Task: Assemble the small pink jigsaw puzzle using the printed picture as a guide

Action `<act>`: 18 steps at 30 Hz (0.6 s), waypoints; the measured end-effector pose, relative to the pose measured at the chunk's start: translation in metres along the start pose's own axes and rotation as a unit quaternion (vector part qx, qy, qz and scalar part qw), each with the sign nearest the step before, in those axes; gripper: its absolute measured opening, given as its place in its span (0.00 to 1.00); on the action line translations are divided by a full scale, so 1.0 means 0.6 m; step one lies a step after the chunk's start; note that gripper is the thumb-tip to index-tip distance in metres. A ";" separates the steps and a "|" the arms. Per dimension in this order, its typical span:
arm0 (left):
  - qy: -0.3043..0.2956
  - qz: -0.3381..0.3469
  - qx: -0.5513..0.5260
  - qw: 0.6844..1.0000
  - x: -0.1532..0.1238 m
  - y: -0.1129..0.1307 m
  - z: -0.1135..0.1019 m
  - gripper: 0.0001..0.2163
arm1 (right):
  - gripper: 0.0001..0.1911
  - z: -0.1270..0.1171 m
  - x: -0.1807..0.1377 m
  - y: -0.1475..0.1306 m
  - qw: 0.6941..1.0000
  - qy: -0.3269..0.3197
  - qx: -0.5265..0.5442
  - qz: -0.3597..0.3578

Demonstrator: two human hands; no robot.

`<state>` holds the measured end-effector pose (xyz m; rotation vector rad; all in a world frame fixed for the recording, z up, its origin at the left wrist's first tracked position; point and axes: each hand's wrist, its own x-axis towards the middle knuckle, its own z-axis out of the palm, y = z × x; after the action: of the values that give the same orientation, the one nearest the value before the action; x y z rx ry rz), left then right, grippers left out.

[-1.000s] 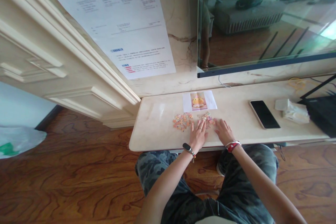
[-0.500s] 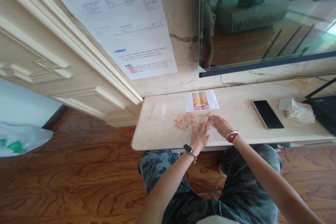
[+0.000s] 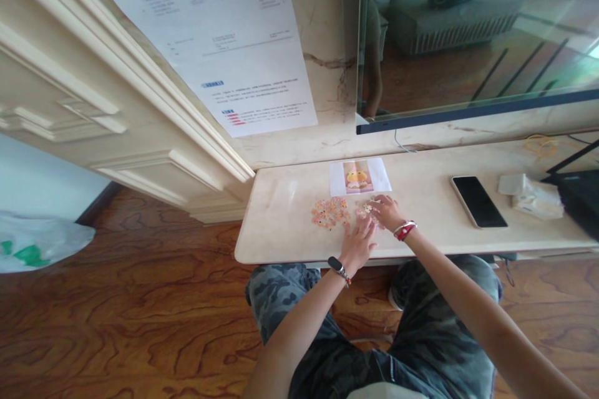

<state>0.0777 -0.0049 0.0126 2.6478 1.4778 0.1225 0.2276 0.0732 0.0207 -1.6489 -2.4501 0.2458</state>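
Note:
Small jigsaw puzzle pieces lie in two groups on the cream tabletop. The larger pile (image 3: pixel 329 213), in pinks and oranges, is left of my hands. The smaller group (image 3: pixel 367 206) is partly covered by my fingers. My left hand (image 3: pixel 357 243) rests palm down at its near edge, fingers spread and stretched out. From the right, my right hand (image 3: pixel 387 212) reaches over the same pieces, its fingers bent and closed on a pale puzzle piece at the fingertips. Just behind the pieces lies a white sheet with a picture of a yellow figure (image 3: pixel 357 177).
A phone (image 3: pixel 478 201) and a crumpled white packet (image 3: pixel 536 198) lie on the tabletop (image 3: pixel 271 230) to the right, near a black device (image 3: pixel 578 199). Above hangs a dark glossy screen (image 3: pixel 449 75). A printed sheet (image 3: pixel 262 68) is on the wall.
My right hand has shifted slightly left over the smaller group, and its fingers have gone from stretched to bent. My left hand stays nearly in place.

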 end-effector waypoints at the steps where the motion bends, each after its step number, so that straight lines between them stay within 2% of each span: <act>1: 0.001 0.003 0.002 1.000 0.000 0.001 0.000 0.25 | 0.15 -0.008 0.012 -0.008 1.000 -0.018 -0.020 -0.006; 4: 0.007 0.000 0.012 1.000 -0.003 0.003 0.000 0.25 | 0.13 -0.024 0.037 -0.029 0.994 -0.073 -0.076 -0.036; 8: 0.016 -0.005 0.023 1.000 -0.009 0.005 -0.003 0.26 | 0.13 -0.027 0.048 -0.036 0.985 -0.128 -0.109 -0.045; 18: 0.027 -0.002 0.029 0.999 -0.017 0.014 0.002 0.27 | 0.15 -0.016 0.050 -0.034 0.986 -0.134 -0.084 -0.045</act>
<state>0.0797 -0.0180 0.0121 2.7076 1.5269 0.1548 0.2003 0.0939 0.0363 -1.6607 -2.8069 0.2721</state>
